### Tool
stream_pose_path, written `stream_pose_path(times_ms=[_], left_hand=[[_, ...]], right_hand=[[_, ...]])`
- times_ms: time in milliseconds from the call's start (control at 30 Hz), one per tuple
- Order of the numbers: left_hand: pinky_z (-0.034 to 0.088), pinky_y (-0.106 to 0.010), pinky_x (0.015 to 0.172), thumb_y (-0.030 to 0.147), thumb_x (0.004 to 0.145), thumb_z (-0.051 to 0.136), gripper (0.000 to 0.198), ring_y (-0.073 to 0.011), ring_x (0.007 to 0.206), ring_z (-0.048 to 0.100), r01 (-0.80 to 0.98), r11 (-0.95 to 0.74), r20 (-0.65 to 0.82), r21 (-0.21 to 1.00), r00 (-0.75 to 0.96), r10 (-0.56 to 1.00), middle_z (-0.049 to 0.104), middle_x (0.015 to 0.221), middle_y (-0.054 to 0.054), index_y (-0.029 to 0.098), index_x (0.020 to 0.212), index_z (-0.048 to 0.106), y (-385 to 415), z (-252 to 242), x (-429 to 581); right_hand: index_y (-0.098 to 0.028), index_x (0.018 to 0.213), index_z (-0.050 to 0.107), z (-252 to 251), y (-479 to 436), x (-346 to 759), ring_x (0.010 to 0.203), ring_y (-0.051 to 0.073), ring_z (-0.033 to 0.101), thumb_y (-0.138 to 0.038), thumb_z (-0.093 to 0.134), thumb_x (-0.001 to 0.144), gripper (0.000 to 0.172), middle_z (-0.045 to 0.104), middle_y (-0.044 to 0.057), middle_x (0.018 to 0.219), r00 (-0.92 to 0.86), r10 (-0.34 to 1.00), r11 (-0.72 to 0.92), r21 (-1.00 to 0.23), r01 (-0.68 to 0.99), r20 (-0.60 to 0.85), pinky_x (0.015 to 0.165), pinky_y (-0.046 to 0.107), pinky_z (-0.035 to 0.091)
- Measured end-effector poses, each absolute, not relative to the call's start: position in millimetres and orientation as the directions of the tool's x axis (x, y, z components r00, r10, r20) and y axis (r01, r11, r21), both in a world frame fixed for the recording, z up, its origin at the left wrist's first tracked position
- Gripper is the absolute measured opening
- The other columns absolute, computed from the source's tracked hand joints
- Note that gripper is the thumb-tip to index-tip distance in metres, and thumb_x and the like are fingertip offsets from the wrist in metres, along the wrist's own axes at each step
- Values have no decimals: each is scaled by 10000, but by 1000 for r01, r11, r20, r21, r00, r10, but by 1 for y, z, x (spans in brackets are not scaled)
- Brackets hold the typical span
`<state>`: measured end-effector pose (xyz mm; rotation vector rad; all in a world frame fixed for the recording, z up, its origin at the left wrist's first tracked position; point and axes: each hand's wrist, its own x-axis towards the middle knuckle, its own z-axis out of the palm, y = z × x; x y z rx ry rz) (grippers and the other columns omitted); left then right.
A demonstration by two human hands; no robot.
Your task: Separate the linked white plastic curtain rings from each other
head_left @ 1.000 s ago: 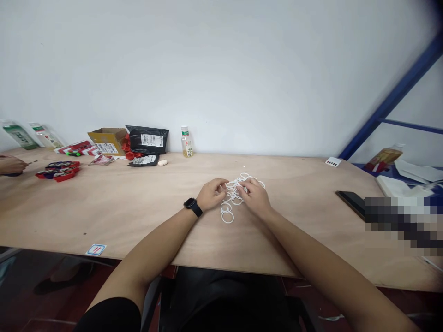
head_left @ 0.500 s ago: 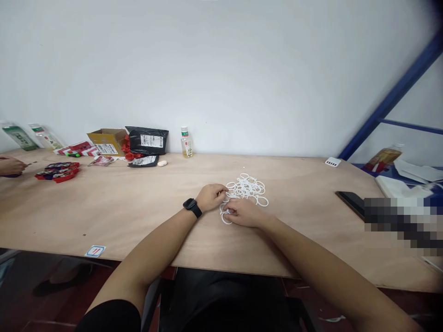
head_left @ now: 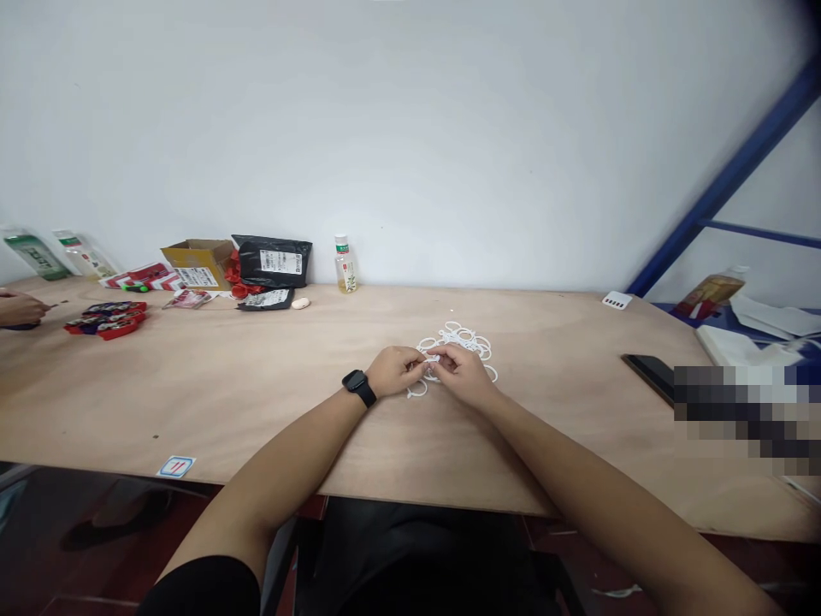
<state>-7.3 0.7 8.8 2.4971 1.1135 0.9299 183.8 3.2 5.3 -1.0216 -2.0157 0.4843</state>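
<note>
A pile of white plastic rings (head_left: 465, 342) lies in the middle of the plywood table (head_left: 256, 385). My left hand (head_left: 398, 371), with a black watch on its wrist, and my right hand (head_left: 463, 375) meet at the near edge of the pile. Both hands are closed in a pinch on a white ring (head_left: 431, 366) held between their fingertips. Another ring (head_left: 416, 392) pokes out on the table just below my hands.
At the back left are a cardboard box (head_left: 196, 261), black parcels (head_left: 274, 259), a small bottle (head_left: 345, 264) and red packets (head_left: 106, 318). Another person's hand (head_left: 19, 308) rests at the far left edge. A dark phone (head_left: 647, 373) and a white charger (head_left: 617, 299) lie to the right.
My right hand went down to the rings nearest me, then came back up to meet my left hand at the pile's near edge. Both hands now pinch a ring together.
</note>
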Motion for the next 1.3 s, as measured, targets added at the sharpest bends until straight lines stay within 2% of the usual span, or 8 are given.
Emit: stream_pose_path(times_ms=[100, 300, 533, 900, 967, 1100, 1200, 1300], left_hand=[[376, -221, 604, 307, 901, 476, 263, -111, 622, 540, 573, -677, 472, 462, 487, 735, 639, 693, -17, 166, 795, 671, 0, 9, -6], [392, -222, 633, 303, 918, 447, 281, -116, 654, 555, 583, -676, 466, 450, 493, 735, 649, 726, -27, 157, 816, 664, 1, 7, -7], [410, -233, 690, 321, 958, 383, 329, -133, 735, 592, 565, -692, 453, 450, 523, 722, 676, 812, -45, 160, 883, 660, 1, 10, -9], [404, -233, 683, 352, 942, 429, 310, -139, 730, 585, 571, -705, 428, 421, 560, 709, 665, 794, -46, 162, 878, 665, -2, 12, -5], [406, -233, 680, 358, 929, 453, 285, -136, 721, 583, 570, -705, 424, 421, 564, 709, 672, 826, -42, 169, 951, 666, -3, 13, -5], [421, -232, 672, 299, 882, 500, 309, -125, 689, 580, 595, -647, 401, 477, 508, 763, 690, 902, -34, 176, 1138, 622, 1, 14, -11], [419, -220, 654, 178, 777, 541, 242, -118, 667, 570, 618, -609, 337, 497, 509, 792, 681, 815, -24, 154, 969, 685, 6, 14, -19], [398, -203, 593, 158, 714, 565, 202, -106, 612, 555, 642, -546, 150, 538, 564, 812, 660, 708, 0, 154, 860, 704, 8, 14, -24]], right_hand=[[-169, 1030, 687, 4, 5, 185, 632, 154, 564, -297, 558, 835, 267, 639, 25, 720, -364, 817, 574, -687, 445, 447, 635, 285, 464], [-199, 1010, 710, 5, 8, 188, 883, 202, 650, -253, 489, 868, 268, 722, 53, 969, -429, 797, 582, -728, 362, 424, 798, 325, 485], [-190, 1009, 711, 3, 9, 188, 721, 160, 627, -243, 474, 851, 290, 707, 19, 811, -440, 815, 539, -773, 334, 378, 661, 262, 469], [-181, 712, 658, 0, 12, 188, 566, 134, 591, -144, 447, 741, 217, 627, -16, 591, -356, 858, 486, -809, 330, 371, 572, 232, 446], [-182, 696, 648, 0, 13, 189, 561, 139, 596, -137, 432, 736, 224, 626, -14, 588, -324, 866, 480, -814, 327, 380, 570, 239, 459], [-188, 888, 695, 3, 15, 194, 673, 162, 629, -160, 444, 774, 278, 691, 19, 751, -168, 832, 548, -737, 397, 528, 649, 276, 498], [-199, 1084, 676, 5, 21, 201, 804, 184, 645, -192, 468, 806, 346, 711, 54, 972, -54, 787, 565, -683, 463, 614, 746, 314, 515], [-204, 1174, 641, 1, 32, 208, 911, 206, 637, -183, 453, 815, 406, 689, 70, 1065, -38, 788, 535, -653, 536, 615, 821, 354, 513]])
